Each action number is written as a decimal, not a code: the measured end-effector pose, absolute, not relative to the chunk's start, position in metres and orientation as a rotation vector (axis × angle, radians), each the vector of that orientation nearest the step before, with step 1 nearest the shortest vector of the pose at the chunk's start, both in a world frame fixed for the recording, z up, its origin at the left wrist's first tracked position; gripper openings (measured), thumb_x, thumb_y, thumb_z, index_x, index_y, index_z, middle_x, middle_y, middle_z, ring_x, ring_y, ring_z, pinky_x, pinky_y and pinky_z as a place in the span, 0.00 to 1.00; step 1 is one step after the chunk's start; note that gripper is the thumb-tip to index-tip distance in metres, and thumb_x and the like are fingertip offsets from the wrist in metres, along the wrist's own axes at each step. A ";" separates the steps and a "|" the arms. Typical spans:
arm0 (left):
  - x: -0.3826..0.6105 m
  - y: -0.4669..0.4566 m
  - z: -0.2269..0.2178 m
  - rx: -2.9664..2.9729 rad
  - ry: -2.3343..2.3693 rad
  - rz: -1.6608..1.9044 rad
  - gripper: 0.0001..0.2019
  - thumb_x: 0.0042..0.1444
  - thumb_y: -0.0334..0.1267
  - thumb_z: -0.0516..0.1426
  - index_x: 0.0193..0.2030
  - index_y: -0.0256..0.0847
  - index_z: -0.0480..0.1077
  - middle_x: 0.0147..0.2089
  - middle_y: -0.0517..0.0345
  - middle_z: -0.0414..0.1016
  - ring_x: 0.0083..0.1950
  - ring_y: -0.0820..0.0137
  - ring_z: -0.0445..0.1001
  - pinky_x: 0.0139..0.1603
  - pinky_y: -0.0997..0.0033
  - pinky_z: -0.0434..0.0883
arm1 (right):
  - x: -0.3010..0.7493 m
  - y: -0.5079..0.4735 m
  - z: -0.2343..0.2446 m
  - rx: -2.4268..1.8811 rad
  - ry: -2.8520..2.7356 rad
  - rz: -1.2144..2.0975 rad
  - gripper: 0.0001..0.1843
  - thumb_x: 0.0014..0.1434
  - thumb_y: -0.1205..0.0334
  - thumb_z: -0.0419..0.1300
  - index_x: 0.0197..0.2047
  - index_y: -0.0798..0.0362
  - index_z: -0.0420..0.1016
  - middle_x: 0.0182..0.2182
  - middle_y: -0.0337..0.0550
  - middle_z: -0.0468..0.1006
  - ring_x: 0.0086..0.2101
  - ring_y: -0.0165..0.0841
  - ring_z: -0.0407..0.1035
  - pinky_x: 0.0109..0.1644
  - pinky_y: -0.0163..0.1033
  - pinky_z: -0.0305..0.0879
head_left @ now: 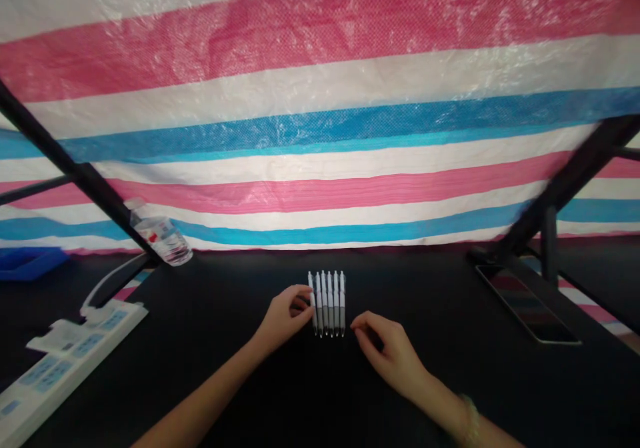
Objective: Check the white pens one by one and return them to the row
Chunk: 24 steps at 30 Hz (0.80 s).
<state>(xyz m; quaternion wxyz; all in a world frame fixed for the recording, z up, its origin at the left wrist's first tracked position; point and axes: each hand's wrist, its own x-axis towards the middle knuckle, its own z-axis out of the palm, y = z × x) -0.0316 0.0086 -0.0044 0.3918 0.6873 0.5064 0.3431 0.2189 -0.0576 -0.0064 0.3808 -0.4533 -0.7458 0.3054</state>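
Observation:
Several white click pens [325, 305] lie side by side in a neat row on the black tabletop, their push buttons pointing away from me and their grey grips and tips toward me. My left hand [285, 316] is at the left end of this row. Its index finger and thumb are apart, and their tips touch or nearly touch the side of the leftmost pen. To the right of the row, a small gap away, rests my right hand [387, 348], thumb and index fingertip pressed together with nothing visible between them. A beaded bracelet [471, 421] circles the right wrist.
A white power strip [75, 361] with a plug and cable lies at left. Near it, a clear plastic bottle [165, 238] leans by a black frame bar [110, 198]. A phone [530, 305] lies at right. Striped sheeting [320, 168] hangs behind; a blue tray [30, 263] sits far left.

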 end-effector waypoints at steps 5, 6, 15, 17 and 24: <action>-0.036 -0.003 -0.011 2.191 1.104 0.716 0.30 0.44 0.33 0.70 0.56 0.46 0.73 0.56 0.50 0.72 0.56 0.57 0.73 0.59 0.52 0.73 | 0.223 -0.054 -0.011 -1.138 -2.043 0.644 0.16 0.62 0.73 0.54 0.51 0.50 0.72 0.45 0.47 0.76 0.45 0.38 0.72 0.51 0.44 0.70; -0.035 -0.003 -0.013 2.226 1.105 0.701 0.30 0.42 0.33 0.71 0.56 0.46 0.73 0.57 0.49 0.72 0.58 0.56 0.72 0.60 0.51 0.71 | 0.223 -0.054 -0.011 -1.132 -2.087 0.635 0.20 0.61 0.74 0.55 0.55 0.50 0.71 0.49 0.48 0.75 0.50 0.39 0.70 0.55 0.46 0.69; -0.007 0.004 -0.014 2.390 0.995 0.639 0.24 0.47 0.34 0.70 0.53 0.44 0.73 0.53 0.50 0.72 0.54 0.57 0.72 0.56 0.54 0.72 | 0.236 -0.053 -0.011 -1.219 -2.302 0.621 0.32 0.60 0.72 0.60 0.66 0.47 0.63 0.62 0.51 0.67 0.60 0.44 0.63 0.65 0.54 0.63; 0.001 0.005 -0.014 2.414 0.961 0.626 0.24 0.48 0.36 0.70 0.53 0.44 0.73 0.52 0.51 0.73 0.52 0.57 0.72 0.54 0.56 0.73 | 0.243 -0.051 -0.010 -1.223 -2.293 0.640 0.31 0.60 0.73 0.60 0.66 0.46 0.64 0.61 0.50 0.68 0.59 0.43 0.64 0.65 0.53 0.64; 0.026 0.014 -0.015 2.489 0.947 0.567 0.23 0.49 0.36 0.70 0.52 0.41 0.73 0.50 0.49 0.74 0.50 0.56 0.73 0.51 0.54 0.74 | 0.261 -0.041 -0.011 -1.285 -2.244 0.626 0.31 0.61 0.73 0.60 0.65 0.46 0.65 0.60 0.50 0.69 0.58 0.43 0.67 0.64 0.53 0.65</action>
